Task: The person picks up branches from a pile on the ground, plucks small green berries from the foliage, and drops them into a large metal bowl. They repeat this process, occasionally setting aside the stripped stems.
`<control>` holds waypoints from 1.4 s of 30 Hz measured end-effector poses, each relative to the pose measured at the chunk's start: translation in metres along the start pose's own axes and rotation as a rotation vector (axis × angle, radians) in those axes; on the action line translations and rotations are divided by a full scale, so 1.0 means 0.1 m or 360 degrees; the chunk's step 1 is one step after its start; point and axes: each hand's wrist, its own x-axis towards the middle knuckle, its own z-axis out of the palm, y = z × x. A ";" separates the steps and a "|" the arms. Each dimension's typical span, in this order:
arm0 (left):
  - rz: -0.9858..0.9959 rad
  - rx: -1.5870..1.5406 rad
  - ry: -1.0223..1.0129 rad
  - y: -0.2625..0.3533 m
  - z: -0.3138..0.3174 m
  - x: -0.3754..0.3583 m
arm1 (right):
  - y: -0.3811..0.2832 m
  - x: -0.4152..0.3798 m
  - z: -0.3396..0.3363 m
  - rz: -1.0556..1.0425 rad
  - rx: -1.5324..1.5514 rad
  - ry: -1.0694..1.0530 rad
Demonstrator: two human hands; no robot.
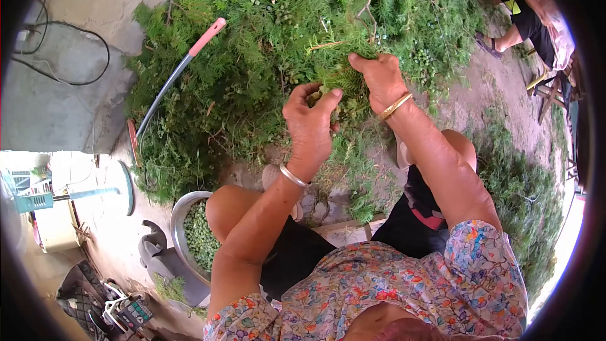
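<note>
My left hand [310,117], with a silver bangle at the wrist, has its thumb and fingers closed at the edge of a green evergreen sprig [346,79]. On the other side of that sprig my right hand [381,77], wearing a gold bangle, grips it. Some of the left fingertips are hidden by the hand itself. Behind and below both hands lies a large heap of cut evergreen branches [252,57] bearing small pale-green cones. A metal basin [178,215] full of picked green cones [201,237] stands beside my left knee.
A long curved tool with a pink grip [207,36] lies on the heap at left. More branches [517,196] lie on the ground at right. Another person [536,25] sits at upper right. A teal fan [123,189] and a dark cable [76,82] are at left.
</note>
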 end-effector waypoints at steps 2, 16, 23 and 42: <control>0.0085 -0.0224 -0.0012 0.00 0.01 -0.01 | 0.00 0.00 -0.02 0.0001 0.0029 0.0017; -0.0148 -0.0292 -0.0238 0.13 -0.02 -0.06 | 0.07 0.01 -0.02 -0.0339 -0.0777 0.0160; -0.0295 -0.0563 -0.0293 0.17 0.04 -0.24 | 0.02 0.06 -0.01 -0.0233 -0.0515 0.0063; 0.0297 0.2461 0.1197 -0.32 -3.52 -2.15 | -0.50 -0.13 -0.38 0.0201 0.0327 -0.0642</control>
